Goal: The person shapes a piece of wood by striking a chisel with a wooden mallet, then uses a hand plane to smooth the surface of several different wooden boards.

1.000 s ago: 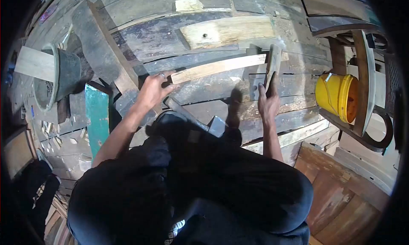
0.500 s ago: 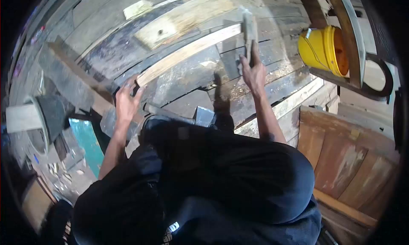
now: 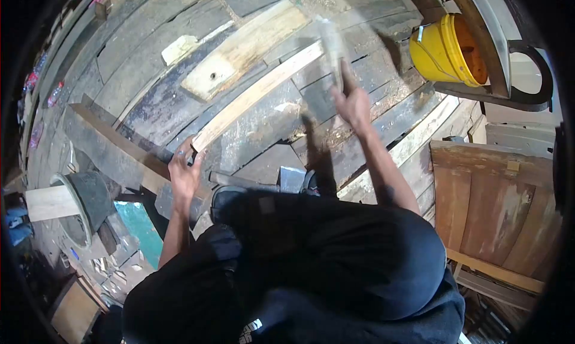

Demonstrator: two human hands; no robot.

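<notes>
A long pale wood strip [image 3: 257, 95] slants up from lower left to upper right above the plank floor. My left hand [image 3: 185, 171] is closed around its lower end, thumb and fingers on opposite sides. My right hand [image 3: 353, 107] is wrapped around the dark handle of a broad-bladed chopping knife [image 3: 332, 47]. Its blade is blurred and stands upright against or just beside the strip's far end; contact cannot be made out. Near my feet lies an axe [image 3: 292, 179] with a long handle, partly beside my dark trousers.
A thick pale board [image 3: 251, 47] with a hole lies beyond the strip, beside a small wood block [image 3: 178, 49]. A yellow bucket [image 3: 440, 50] lies tipped at right, above a brown wooden panel [image 3: 485, 206]. At left are a beam [image 3: 117, 141], a dark bucket [image 3: 90, 197] and a green board [image 3: 141, 227].
The view has shifted slightly. The knife blade has tilted a little leftward and is more blurred. Both hands keep their hold on the strip and the knife.
</notes>
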